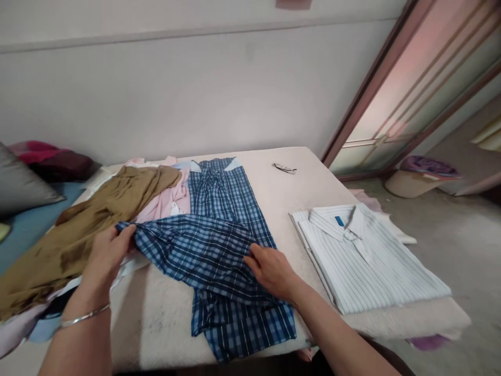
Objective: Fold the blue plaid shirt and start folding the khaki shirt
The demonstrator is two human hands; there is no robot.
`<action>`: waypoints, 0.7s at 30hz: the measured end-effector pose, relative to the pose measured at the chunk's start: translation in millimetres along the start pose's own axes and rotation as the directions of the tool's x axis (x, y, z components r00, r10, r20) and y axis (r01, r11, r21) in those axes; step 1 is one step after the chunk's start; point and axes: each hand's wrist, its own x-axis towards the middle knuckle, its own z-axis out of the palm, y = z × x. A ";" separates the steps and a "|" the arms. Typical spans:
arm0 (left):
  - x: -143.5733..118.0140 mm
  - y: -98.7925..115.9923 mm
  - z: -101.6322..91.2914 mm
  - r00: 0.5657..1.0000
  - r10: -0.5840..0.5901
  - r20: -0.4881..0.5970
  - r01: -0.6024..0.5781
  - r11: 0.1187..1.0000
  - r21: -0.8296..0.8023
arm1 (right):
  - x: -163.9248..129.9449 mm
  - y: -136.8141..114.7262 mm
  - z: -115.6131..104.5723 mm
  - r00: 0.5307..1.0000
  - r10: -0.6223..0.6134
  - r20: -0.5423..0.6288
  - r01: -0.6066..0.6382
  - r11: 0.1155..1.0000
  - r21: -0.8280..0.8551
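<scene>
A blue plaid garment, by its look a shirt [242,188], lies lengthwise on the cloth-covered table, with pale corners at its far end. One section of it, apparently a sleeve, stretches out to the left across the body. My left hand [113,243], with a bangle on the wrist, pinches the left end of that section. My right hand [270,266] has its fingers closed on the fabric near the shirt's right edge. The part under the raised section is hidden.
Right of the plaid shirt sits a stack of folded striped shirts [376,261]. Eyeglasses [284,168] lie toward the back. A heap of clothes with a brown garment [105,209] on top spreads at left. A grey pillow [23,183] is beyond it. A white wall [195,99] stands behind.
</scene>
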 end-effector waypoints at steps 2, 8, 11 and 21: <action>-13.1 33.1 -3.7 0.990 -0.030 0.135 0.074 0.938 -0.338 | -0.6 -4.3 5.2 0.996 -0.056 0.062 0.052 0.996 0.069; -4.0 119.8 21.8 0.995 0.009 0.102 0.065 0.705 -0.706 | -0.8 0.6 1.4 0.979 -0.086 0.187 0.042 0.972 0.229; 23.0 156.8 52.2 0.994 0.085 0.074 0.007 0.612 -0.791 | -3.6 7.1 -5.5 0.976 -0.083 0.200 0.016 0.949 0.314; 59.3 225.1 226.5 0.974 0.037 0.221 0.131 0.709 -0.693 | -4.4 12.1 6.9 0.964 0.105 0.243 -0.175 0.942 0.287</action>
